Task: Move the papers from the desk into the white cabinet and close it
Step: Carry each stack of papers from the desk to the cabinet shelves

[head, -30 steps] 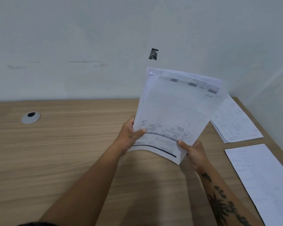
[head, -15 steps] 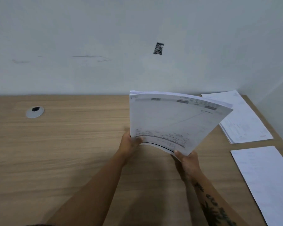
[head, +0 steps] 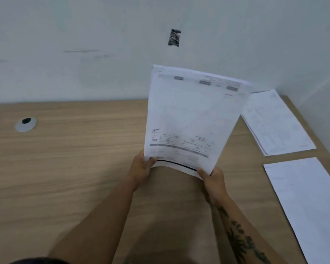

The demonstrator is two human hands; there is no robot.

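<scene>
I hold a stack of printed papers (head: 191, 119) upright above the wooden desk (head: 74, 168), its lower edge lifted off the surface. My left hand (head: 141, 168) grips the bottom left corner and my right hand (head: 211, 178) grips the bottom right corner. A second pile of papers (head: 274, 122) lies flat at the desk's far right, by the wall. A third sheet or pile (head: 309, 202) lies flat along the near right edge. The white cabinet is not in view.
A white wall runs along the back of the desk and another closes the right side. A round grey cable grommet (head: 26, 124) sits in the desk at the left. A dark mark (head: 174, 37) is on the back wall.
The held stack was tipped flat half a second ago and now stands upright again. Both hands keep their grip on its bottom corners.
</scene>
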